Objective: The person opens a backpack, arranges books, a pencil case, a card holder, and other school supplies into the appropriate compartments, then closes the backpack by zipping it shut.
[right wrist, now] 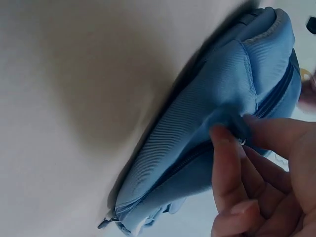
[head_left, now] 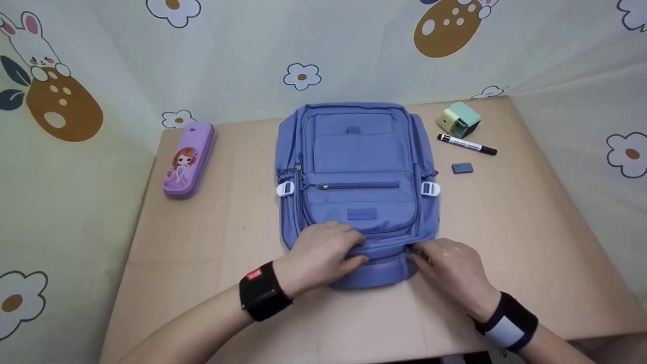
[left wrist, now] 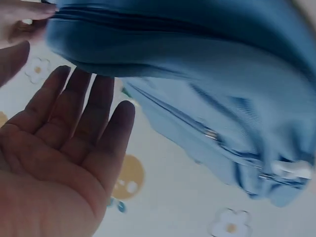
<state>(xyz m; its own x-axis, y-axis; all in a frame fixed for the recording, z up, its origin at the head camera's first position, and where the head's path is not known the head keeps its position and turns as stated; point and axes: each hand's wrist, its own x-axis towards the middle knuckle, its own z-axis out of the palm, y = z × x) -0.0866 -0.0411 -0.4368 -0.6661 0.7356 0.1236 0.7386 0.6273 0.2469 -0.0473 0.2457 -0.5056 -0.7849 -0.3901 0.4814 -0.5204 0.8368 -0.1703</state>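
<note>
The backpack (head_left: pixel 360 151) is showing blue with white buckles (head_left: pixel 430 189), the left case (head_left: pixel 189 159) is showing purple, and white flowers (head_left: pixel 302 77) are patterning the far backdrop (head_left: pixel 242 45).

The person's left forearm (head_left: pixel 197 323) comes in on a slant, near the left end of the counter's (head_left: pixel 530 212) near side. The left grip (head_left: pixel 323 255) has its back turned upward, and its thumb (head_left: pixel 354 264) points to the right. In the left wrist view its fingers (left wrist: pixel 98 106) lie side by side, only slightly bent. The right forearm (head_left: pixel 548 349) crosses the near edge, closer to the right corner. The right grip (head_left: pixel 452 268) makes a pinch, with the remaining fingers curled below. Both grips are near each other but apart.
</note>
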